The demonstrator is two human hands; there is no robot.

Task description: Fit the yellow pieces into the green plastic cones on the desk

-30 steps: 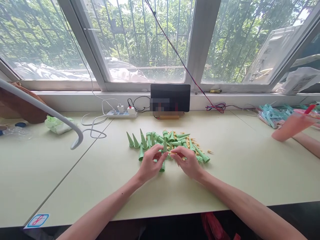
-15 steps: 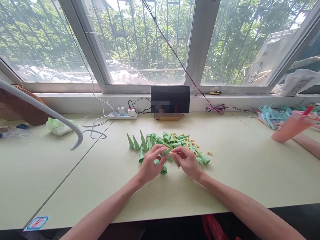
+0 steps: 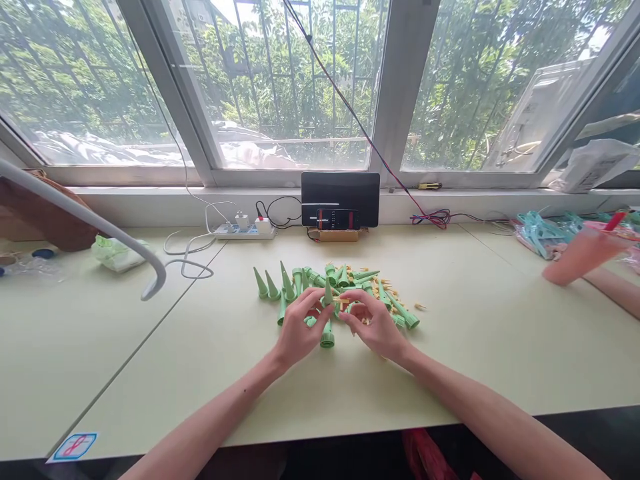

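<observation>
A green plastic cone (image 3: 328,292) stands point up between the thumb and fingers of my left hand (image 3: 299,328). My right hand (image 3: 379,328) is closed in a pinch on a small yellow plastic piece (image 3: 342,301) beside the cone. Whether piece and cone touch is too small to tell. A few pale bits (image 3: 366,321) show under the curled right fingers. Below the held cone, another green cone (image 3: 327,340) lies with its ribbed open end towards me. Several green cones (image 3: 273,288) stand upright to the left, and more lie heaped (image 3: 367,275) behind my hands.
Small yellow pieces (image 3: 393,293) are scattered among the heap's right side. A tablet (image 3: 340,190) and a phone (image 3: 338,219) lean at the back. A power strip (image 3: 245,230), a white lamp arm (image 3: 150,267), and a pink drink cup (image 3: 583,257) beside another person's arm (image 3: 617,293) surround the work area.
The cone in my left hand has turned from slanting to upright. My right fingertips have drawn slightly away, and the yellow piece shows more clearly. Both forearms have stayed in place.
</observation>
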